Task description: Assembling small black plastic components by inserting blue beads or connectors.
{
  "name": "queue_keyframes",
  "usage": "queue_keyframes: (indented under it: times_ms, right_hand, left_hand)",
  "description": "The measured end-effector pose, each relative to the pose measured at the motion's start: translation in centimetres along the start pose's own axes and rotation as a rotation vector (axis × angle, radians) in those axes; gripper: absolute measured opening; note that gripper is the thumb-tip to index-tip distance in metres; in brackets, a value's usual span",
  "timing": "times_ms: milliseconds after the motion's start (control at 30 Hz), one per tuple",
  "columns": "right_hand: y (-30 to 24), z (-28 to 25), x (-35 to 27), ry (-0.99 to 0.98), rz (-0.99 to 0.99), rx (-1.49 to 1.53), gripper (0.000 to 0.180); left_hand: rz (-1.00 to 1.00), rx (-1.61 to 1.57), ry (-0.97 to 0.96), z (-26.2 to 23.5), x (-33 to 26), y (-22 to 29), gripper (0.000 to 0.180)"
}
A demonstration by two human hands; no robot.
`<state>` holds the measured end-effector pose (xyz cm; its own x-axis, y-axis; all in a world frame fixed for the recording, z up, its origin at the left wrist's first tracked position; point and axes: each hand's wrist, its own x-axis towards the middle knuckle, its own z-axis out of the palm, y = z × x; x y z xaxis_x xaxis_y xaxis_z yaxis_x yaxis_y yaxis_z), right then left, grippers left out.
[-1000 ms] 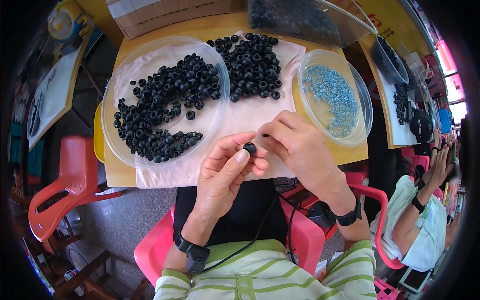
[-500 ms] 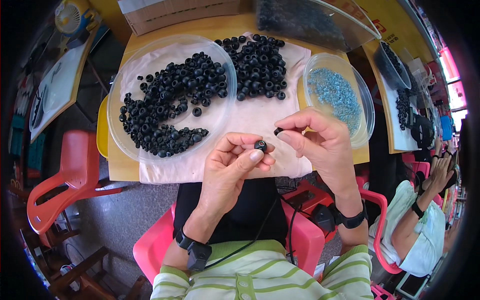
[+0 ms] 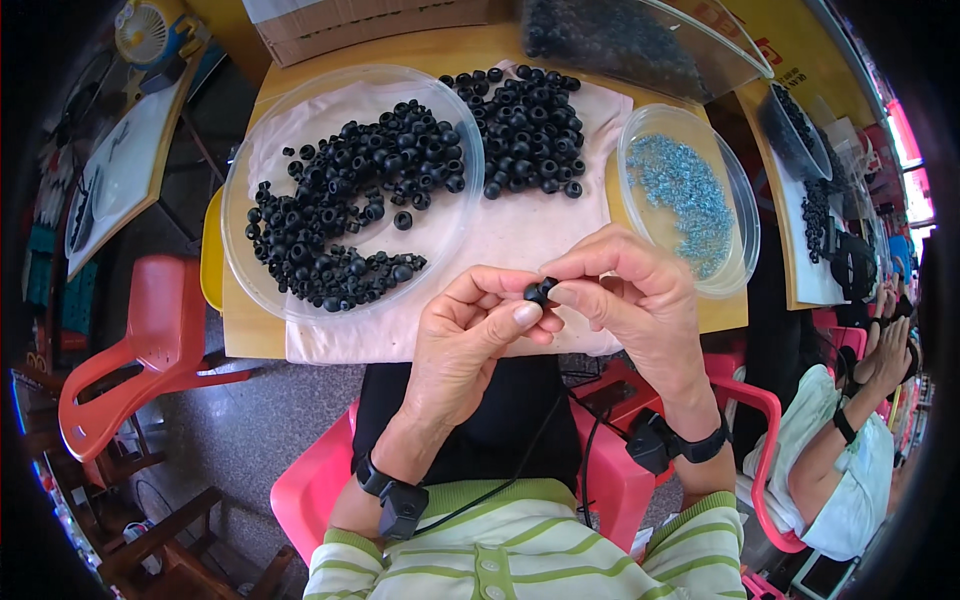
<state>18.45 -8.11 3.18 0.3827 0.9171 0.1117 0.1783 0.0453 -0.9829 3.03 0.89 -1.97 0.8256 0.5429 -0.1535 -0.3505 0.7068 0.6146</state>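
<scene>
Between the thumb and fingers of my left hand (image 3: 455, 325) is a round black knob-like piece (image 3: 534, 295). My right hand (image 3: 640, 295) pinches a smaller black piece (image 3: 550, 285) against the upper right side of it. The two pieces meet, but my fingertips partly hide the join. Beyond my left hand, a wide clear plastic tray (image 3: 440, 238) holds many similar black pieces (image 3: 290, 230), some round and some smaller. Another pile of round black pieces (image 3: 535, 135) lies on the pale pink cloth (image 3: 380, 340).
Right of the cloth stands a clear round tray (image 3: 748, 235) with small light-blue bits (image 3: 690, 205). A cardboard box (image 3: 380, 32) and a clear bin of black pieces (image 3: 610, 45) line the back. Another person's hand (image 3: 885, 352) shows at far right, beside a side table.
My right hand has moved left and slightly down, bringing its small black piece against the round one in my left hand. The whole view has shifted slightly.
</scene>
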Motion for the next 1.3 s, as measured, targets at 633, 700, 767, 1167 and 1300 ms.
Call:
queue_keyframes:
  times_ms: [633,700,767,1167,1300]
  right_hand:
    - [-0.4,2.7,-0.4,0.174,-0.466,-0.637,0.038]
    - [0.1,2.8,-0.5,0.184,-0.513,-0.64,0.037]
    - [0.4,2.8,-0.6,0.185,-0.571,-0.656,0.035]
    - [-7.0,-4.0,5.4,0.289,-0.399,-0.844,0.022]
    - [-8.1,-9.1,13.3,0.553,-0.347,-0.987,0.028]
  left_hand:
    - [-0.107,-0.192,0.0,0.3,-0.4,1.1,0.014]
    - [-0.104,-0.167,0.019,0.2,-0.5,1.0,0.014]
    - [-0.098,-0.125,0.059,-0.1,-0.7,0.5,0.013]
    - [0.193,0.552,0.064,2.7,-0.6,4.4,0.031]
    - [0.543,1.37,0.352,2.2,0.9,7.7,0.014]
